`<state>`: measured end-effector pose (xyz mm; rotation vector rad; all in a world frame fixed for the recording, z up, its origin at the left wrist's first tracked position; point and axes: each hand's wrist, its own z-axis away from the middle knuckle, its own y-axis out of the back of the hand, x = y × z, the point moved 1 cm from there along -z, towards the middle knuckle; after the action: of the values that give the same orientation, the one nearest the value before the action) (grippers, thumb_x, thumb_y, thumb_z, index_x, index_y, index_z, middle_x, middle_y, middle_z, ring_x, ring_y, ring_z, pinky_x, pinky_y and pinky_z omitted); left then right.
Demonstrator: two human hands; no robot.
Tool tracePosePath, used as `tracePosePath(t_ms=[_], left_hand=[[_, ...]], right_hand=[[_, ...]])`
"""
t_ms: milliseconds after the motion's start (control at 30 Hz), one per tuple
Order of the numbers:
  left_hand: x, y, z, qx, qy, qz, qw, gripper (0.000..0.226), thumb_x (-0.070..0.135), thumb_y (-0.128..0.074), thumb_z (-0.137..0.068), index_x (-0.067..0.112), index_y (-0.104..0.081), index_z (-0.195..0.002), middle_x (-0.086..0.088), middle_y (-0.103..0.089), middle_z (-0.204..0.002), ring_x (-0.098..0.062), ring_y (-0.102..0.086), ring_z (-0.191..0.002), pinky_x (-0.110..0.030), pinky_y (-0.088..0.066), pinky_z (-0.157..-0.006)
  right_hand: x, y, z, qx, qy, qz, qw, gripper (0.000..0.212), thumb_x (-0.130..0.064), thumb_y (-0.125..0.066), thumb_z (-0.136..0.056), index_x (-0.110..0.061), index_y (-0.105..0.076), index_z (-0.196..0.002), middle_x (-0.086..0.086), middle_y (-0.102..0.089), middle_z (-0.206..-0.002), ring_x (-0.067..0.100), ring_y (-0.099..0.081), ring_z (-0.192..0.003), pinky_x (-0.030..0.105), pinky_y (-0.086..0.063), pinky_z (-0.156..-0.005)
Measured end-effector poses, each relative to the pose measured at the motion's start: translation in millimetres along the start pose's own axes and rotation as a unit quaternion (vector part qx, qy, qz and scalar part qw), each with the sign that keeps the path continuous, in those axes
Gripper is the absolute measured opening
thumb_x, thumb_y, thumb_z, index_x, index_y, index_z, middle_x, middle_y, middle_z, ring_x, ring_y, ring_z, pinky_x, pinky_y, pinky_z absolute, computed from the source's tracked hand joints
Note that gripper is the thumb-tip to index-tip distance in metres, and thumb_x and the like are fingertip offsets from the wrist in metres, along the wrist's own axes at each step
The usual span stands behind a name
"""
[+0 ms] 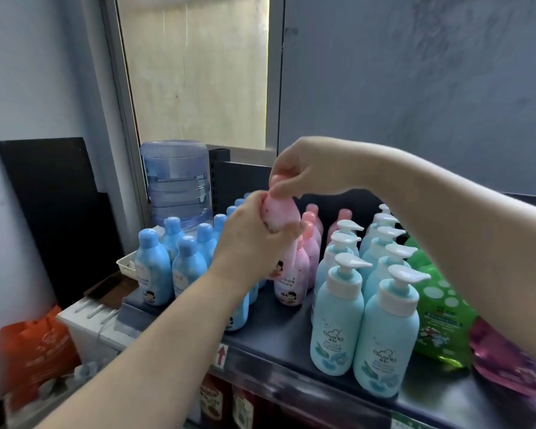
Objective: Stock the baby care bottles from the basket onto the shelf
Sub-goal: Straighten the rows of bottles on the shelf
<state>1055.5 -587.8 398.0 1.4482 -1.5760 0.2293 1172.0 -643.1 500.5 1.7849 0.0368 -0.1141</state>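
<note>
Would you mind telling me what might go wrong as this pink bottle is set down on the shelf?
1. The pink plastic bottle is held above tightly packed standing pink bottles; lowering it carelessly could topple them like dominoes.
2. The right hand only pinches its cap, so if the left hand releases, it may slip.
3. The right forearm passes over the teal pump bottles and could clip their heads.
</note>
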Motion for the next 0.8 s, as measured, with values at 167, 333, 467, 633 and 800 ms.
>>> tracePosePath(t_ms=[167,333,467,633,800], left_hand=[[-32.1,-20.1,27.4,-0.058,0.049,-0.025,0.997,0.034,0.039,-0.069,-0.080,0.030,-0.052,-0.107,0.017,-0.056,-0.093,-0.009,-0.053,-0.092,-0.023,-0.038,-0.075],[-47.8,-48.1,35.2,-0.073,0.070,-0.002,0.995,0.039,0.033,-0.064,-0.080,0.025,-0.050,-0.115,0.005,-0.062,-0.113,-0.015,-0.057,-0.105,-0.028,-0.045,-0.087],[-57.0,-62.5,37.4,-0.088,0.071,-0.003,0.994,0.046,0.030,-0.067,-0.082,0.022,-0.045,-0.121,0.002,-0.056,-0.121,-0.016,-0.053,-0.113,-0.025,-0.041,-0.094],[-64.0,-64.2,33.7,-0.100,0.066,-0.006,0.993,0.053,0.026,-0.067,-0.083,0.020,-0.041,-0.129,0.001,-0.048,-0.130,-0.013,-0.045,-0.122,-0.014,-0.028,-0.096],[-60.0,-61.8,32.2,-0.087,0.052,-0.006,0.995,0.052,0.022,-0.064,-0.085,0.019,-0.040,-0.131,0.003,-0.046,-0.131,-0.010,-0.043,-0.122,-0.009,-0.024,-0.095]], right_hand=[[9.2,-28.6,-0.9,-0.105,-0.032,-0.009,0.994,0.029,-0.049,-0.057,-0.089,-0.024,-0.071,-0.091,-0.011,-0.071,-0.076,0.007,-0.063,-0.066,0.019,-0.049,-0.066],[73.7,-32.2,-19.0,-0.043,-0.141,0.002,0.989,0.020,-0.021,-0.052,-0.093,-0.018,-0.071,-0.089,-0.009,-0.070,-0.073,0.013,-0.061,-0.065,0.026,-0.048,-0.069],[116.6,-46.0,-32.2,-0.093,-0.194,0.113,0.970,0.027,-0.010,-0.050,-0.089,-0.012,-0.071,-0.107,0.010,-0.071,-0.102,0.029,-0.065,-0.097,0.034,-0.051,-0.084],[155.9,-67.0,-41.3,-0.219,-0.272,0.223,0.910,0.029,-0.029,-0.063,-0.083,-0.014,-0.069,-0.107,0.006,-0.069,-0.099,0.027,-0.064,-0.086,0.032,-0.051,-0.076],[162.6,-72.7,-41.7,-0.213,-0.290,0.191,0.913,0.021,-0.027,-0.066,-0.081,-0.013,-0.073,-0.096,0.007,-0.071,-0.092,0.022,-0.056,-0.068,0.025,-0.045,-0.062]])
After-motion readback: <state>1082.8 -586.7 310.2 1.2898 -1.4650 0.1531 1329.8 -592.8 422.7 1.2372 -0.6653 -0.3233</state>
